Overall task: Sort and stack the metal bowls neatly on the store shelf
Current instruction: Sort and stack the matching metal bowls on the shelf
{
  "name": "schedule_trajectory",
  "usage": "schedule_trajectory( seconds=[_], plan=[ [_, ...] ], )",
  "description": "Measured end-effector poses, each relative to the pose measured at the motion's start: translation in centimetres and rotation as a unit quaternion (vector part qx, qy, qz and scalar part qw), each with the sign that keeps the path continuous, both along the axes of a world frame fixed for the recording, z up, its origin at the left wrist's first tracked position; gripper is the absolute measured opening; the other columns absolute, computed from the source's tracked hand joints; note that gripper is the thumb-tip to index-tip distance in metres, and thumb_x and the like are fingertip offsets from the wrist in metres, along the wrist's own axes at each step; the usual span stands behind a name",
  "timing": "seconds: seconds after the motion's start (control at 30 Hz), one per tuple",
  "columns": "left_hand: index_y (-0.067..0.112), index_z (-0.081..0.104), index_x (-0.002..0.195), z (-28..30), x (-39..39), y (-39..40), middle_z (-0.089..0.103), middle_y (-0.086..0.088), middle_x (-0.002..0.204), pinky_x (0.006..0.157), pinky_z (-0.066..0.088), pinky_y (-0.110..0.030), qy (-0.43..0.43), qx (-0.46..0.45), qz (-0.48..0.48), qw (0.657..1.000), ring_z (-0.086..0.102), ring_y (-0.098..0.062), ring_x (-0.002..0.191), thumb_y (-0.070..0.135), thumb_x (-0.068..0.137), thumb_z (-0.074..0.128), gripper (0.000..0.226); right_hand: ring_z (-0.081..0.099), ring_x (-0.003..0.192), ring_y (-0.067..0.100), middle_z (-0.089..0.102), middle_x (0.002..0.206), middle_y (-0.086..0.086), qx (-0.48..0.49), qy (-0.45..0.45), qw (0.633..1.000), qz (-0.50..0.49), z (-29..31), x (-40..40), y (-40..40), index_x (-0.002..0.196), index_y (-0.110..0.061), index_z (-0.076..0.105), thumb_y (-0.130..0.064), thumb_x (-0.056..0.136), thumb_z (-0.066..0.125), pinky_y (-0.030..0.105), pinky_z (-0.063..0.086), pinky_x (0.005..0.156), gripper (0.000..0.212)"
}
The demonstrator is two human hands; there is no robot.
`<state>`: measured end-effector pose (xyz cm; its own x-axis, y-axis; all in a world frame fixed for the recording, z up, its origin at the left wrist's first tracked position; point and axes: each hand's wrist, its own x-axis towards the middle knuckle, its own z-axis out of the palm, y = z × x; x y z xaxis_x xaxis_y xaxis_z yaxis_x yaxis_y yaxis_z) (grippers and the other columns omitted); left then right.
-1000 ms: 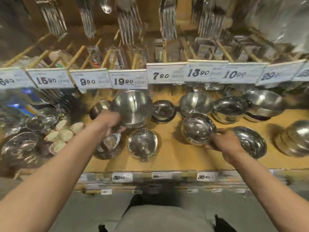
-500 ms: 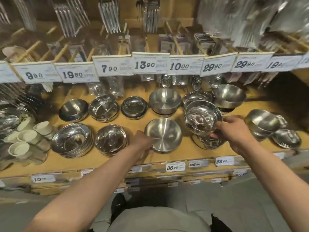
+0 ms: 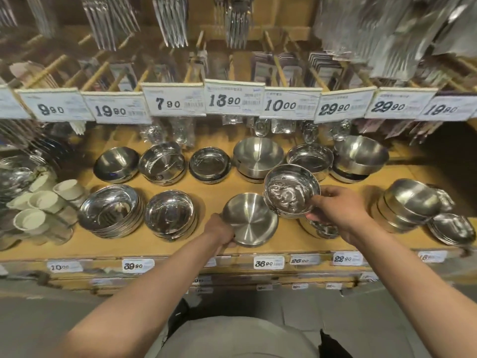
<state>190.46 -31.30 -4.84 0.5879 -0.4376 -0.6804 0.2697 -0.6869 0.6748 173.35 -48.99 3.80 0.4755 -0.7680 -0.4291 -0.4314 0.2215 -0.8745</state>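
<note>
Bowls: left hand (image 3: pixel 222 232) grips a brushed bowl (image 3: pixel 249 220) at the shelf (image 3: pixel 108 248) front edge; right hand (image 3: pixel 340 213) pinches a shiny bowl (image 3: pixel 291 193) tilted, which could slip.

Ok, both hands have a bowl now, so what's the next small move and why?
Probably lower the shiny bowl in the right hand onto the partly hidden bowl directly beneath it. That one looks similarly mirror-polished, while the bowl gripped by the left hand is brushed and already seems to sit on the shelf.
</note>
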Motion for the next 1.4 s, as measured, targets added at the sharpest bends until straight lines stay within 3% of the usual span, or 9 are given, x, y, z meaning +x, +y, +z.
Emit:
schedule_trajectory(
  seconds=[0.1, 0.23, 0.33, 0.43, 0.6, 0.73, 0.93, 1.17, 1.4],
  plan=[
    [0.001, 0.054, 0.131, 1.0, 0.3, 0.6, 0.069, -0.017, 0.116, 0.084, 0.062, -0.037, 0.018, -0.018, -0.036, 0.999, 0.072, -0.028, 0.097, 0.012, 0.096, 0.067, 0.039, 0.076, 0.071, 0.019, 0.079, 0.085, 0.007, 0.025, -0.018, 0.999, 0.03, 0.4, 2.1, 0.5, 0.1, -0.016, 0.069, 0.001, 0.091, 0.065, 0.022, 0.059, 0.054, 0.02],
    [0.026, 0.053, 0.08, 4.0, 1.4, 2.7, 0.059, 0.004, 0.079, 0.065, 0.056, -0.029, -0.085, -0.011, -0.13, 0.988, 0.059, -0.016, 0.069, 0.021, 0.099, 0.06, 0.02, 0.075, 0.067, 0.022, 0.078, 0.08, 0.006, 0.018, -0.01, 0.998, 0.066, 0.7, 5.6, 1.6, 0.103, -0.011, 0.069, 0.003, 0.091, 0.064, 0.025, 0.061, 0.055, 0.019],
    [0.027, 0.061, 0.09, 6.7, 3.9, 5.2, 0.069, 0.004, 0.089, 0.061, 0.059, -0.025, -0.119, -0.048, -0.075, 0.989, 0.072, -0.01, 0.071, 0.024, 0.096, 0.061, 0.007, 0.073, 0.064, 0.023, 0.078, 0.08, 0.008, -0.002, -0.004, 0.994, 0.107, 1.0, 8.5, 2.9, 0.103, -0.012, 0.071, 0.003, 0.09, 0.065, 0.032, 0.064, 0.063, 0.021],
    [0.017, 0.068, 0.105, 9.2, 7.4, 8.2, 0.073, -0.013, 0.106, 0.088, 0.06, -0.041, -0.116, -0.084, 0.06, 0.988, 0.072, -0.029, 0.099, 0.025, 0.1, 0.057, 0.014, 0.07, 0.071, 0.027, 0.076, 0.088, 0.014, -0.006, 0.001, 0.987, 0.162, 1.3, 11.6, 5.0, 0.101, -0.009, 0.071, 0.002, 0.089, 0.066, 0.044, 0.062, 0.077, 0.016],
    [0.007, 0.066, 0.117, 10.8, 11.4, 12.4, 0.072, -0.012, 0.106, 0.07, 0.058, -0.026, -0.047, -0.119, 0.14, 0.982, 0.068, -0.02, 0.092, 0.032, 0.102, 0.057, 0.031, 0.06, 0.046, 0.011, 0.066, 0.071, 0.008, -0.05, 0.013, 0.964, 0.261, 1.3, 16.5, 9.0, 0.099, -0.002, 0.069, 0.005, 0.084, 0.07, 0.018, 0.048, 0.04, 0.017],
    [0.004, 0.067, 0.091, 9.9, 11.8, 14.3, 0.07, -0.011, 0.087, 0.072, 0.058, -0.024, -0.065, -0.109, 0.093, 0.988, 0.068, -0.017, 0.077, 0.012, 0.097, 0.063, 0.011, 0.061, 0.066, 0.026, 0.065, 0.085, 0.02, -0.043, 0.005, 0.954, 0.298, 0.3, 19.0, 11.3, 0.103, 0.008, 0.066, 0.005, 0.085, 0.068, 0.026, 0.048, 0.05, 0.018],
    [0.017, 0.058, 0.056, 8.2, 12.8, 15.0, 0.06, -0.012, 0.066, 0.077, 0.051, -0.038, -0.145, -0.035, 0.094, 0.984, 0.056, -0.023, 0.065, 0.01, 0.087, 0.07, 0.034, 0.061, 0.067, 0.026, 0.064, 0.079, 0.018, -0.067, 0.017, 0.952, 0.297, -1.6, 20.9, 12.9, 0.087, -0.003, 0.068, 0.0, 0.084, 0.068, 0.038, 0.057, 0.064, 0.004],
    [-0.008, 0.072, 0.092, 6.1, 14.0, 14.5, 0.074, -0.025, 0.096, 0.092, 0.057, -0.054, -0.16, -0.022, 0.077, 0.984, 0.071, -0.036, 0.091, 0.007, 0.089, 0.072, 0.016, 0.073, 0.074, 0.031, 0.073, 0.072, 0.007, -0.062, 0.035, 0.971, 0.23, -3.7, 20.9, 13.3, 0.075, -0.012, 0.074, -0.017, 0.081, 0.075, 0.057, 0.058, 0.084, 0.008],
    [0.005, 0.073, 0.107, 5.2, 14.8, 14.3, 0.073, -0.016, 0.111, 0.101, 0.053, -0.049, -0.168, -0.001, 0.065, 0.984, 0.067, -0.035, 0.111, 0.005, 0.093, 0.065, 0.016, 0.068, 0.05, 0.004, 0.075, 0.088, 0.002, -0.076, 0.045, 0.976, 0.197, -4.5, 20.2, 14.2, 0.114, -0.014, 0.074, -0.019, 0.085, 0.078, 0.018, 0.055, 0.048, 0.03]
  ],
)
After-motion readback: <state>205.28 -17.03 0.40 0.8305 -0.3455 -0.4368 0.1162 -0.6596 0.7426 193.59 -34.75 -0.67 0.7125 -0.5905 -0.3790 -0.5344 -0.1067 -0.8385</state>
